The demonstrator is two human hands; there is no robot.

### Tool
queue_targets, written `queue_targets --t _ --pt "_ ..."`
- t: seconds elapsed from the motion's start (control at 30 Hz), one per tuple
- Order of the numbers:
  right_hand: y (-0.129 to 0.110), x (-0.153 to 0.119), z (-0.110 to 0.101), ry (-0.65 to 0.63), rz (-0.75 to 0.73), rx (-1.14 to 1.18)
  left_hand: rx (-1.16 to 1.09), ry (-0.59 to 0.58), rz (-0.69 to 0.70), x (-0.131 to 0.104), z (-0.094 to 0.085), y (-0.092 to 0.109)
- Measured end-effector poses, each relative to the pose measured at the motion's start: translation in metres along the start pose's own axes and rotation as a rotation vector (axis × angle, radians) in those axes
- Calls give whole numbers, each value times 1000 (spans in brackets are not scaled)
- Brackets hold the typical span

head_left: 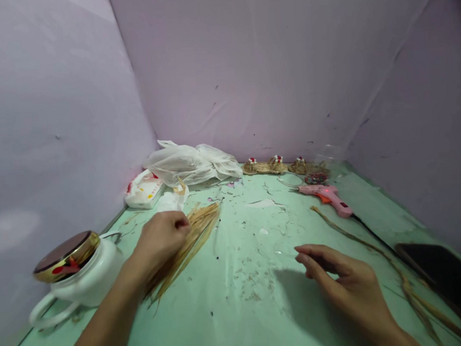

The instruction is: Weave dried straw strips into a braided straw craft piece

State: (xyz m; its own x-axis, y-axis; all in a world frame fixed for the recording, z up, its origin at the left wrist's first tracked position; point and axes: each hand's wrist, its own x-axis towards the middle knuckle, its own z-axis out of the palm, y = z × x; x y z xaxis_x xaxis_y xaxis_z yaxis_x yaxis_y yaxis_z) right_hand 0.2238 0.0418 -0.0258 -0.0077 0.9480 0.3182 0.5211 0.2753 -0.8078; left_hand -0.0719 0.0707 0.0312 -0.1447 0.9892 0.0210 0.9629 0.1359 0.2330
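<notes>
A bundle of dry, straw-coloured fibre strands (202, 224) lies slantwise on the green tabletop (244, 333). Over its middle is my left hand (163, 235), fingers curled closed; whether any strand is caught in them is hidden. My right hand (345, 281) hovers above the table to the right, thumb and fingertips brought together in a pinch. Anything between those tips is too small to make out. Beyond it lies a pink hot glue gun (325, 194) with a red light showing. One long twisted strand (366, 244) runs along the right side.
At the left stands a white mug-like pot (88, 279) with a gold-rimmed round item (66, 257) on top. A white plastic bag (193, 163), a white packet (145, 190) and several woven pieces with red-and-white beads (268, 167) line the back wall. A dark phone-like slab (445, 278) lies right.
</notes>
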Motion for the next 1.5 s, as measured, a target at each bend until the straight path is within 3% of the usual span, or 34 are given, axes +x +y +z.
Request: queue_targets --t 0.1,0.23,0.4,0.57,0.67,0.83,0.93,1.0,1.1,1.2,1.37,1.5 --pt "-1 1 1 0 3 -2 121 -112 -4 -3 7 11" --pt "-2 1 2 -22 27 7 219 -112 -60 0 14 12" --pt "-6 1 3 -41 84 58 190 -68 -79 1 8 5" --pt "-17 1 7 -80 163 127 200 -122 -56 2 13 8" --pt "-22 1 9 -104 206 183 150 -74 -70 0 11 9" --pt "-23 9 21 -214 408 451 -16 79 -101 -6 -4 7" --pt "-24 14 33 -311 586 680 -195 72 -99 -3 -3 6" --pt "-27 15 41 -351 685 815 -453 -33 -106 -2 4 11" --pt "-35 15 50 -330 747 1003 -886 -348 -157 -10 20 31" --pt "-36 14 52 -318 725 1205 -1115 -620 -173 -27 38 55" --pt "-25 13 49 -361 682 1303 -1228 -754 -189 -44 60 69" --pt "-19 14 49 -303 722 1257 -1186 -821 -164 -42 63 69"
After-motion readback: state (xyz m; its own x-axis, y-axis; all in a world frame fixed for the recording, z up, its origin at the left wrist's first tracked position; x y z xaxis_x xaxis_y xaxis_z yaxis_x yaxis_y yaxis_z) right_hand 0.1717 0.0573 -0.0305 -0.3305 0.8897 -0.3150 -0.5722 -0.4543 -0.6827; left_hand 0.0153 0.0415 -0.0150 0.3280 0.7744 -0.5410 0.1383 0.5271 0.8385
